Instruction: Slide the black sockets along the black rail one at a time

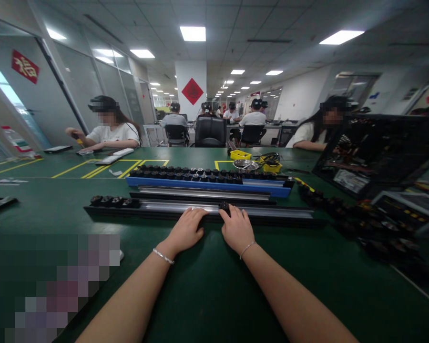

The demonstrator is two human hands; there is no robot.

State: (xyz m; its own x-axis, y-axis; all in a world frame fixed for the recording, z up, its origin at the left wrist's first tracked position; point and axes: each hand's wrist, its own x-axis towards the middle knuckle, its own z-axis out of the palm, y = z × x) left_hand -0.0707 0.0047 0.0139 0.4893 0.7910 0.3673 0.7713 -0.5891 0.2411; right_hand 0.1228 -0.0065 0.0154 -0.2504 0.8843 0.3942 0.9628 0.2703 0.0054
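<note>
A long black rail [164, 208] with a shiny channel lies across the green table, with several small black parts [116, 201] at its left end. My left hand [188, 229] rests on the rail's near edge near its middle, fingers stretched forward and thumb apart, holding nothing visible. My right hand [237, 229] is just to the right, its fingers around a small black part [224, 206] on the rail. Behind lie a second black rail [203, 193] and a blue rail [264, 188] lined with rows of black parts.
Black parts [343, 209] are heaped at the right, beside an open computer case [364, 157]. Yellow trays [240, 155] and a metal dish [245, 165] stand behind the rails. People sit across the table at left and right. A bottle [17, 142] stands far left.
</note>
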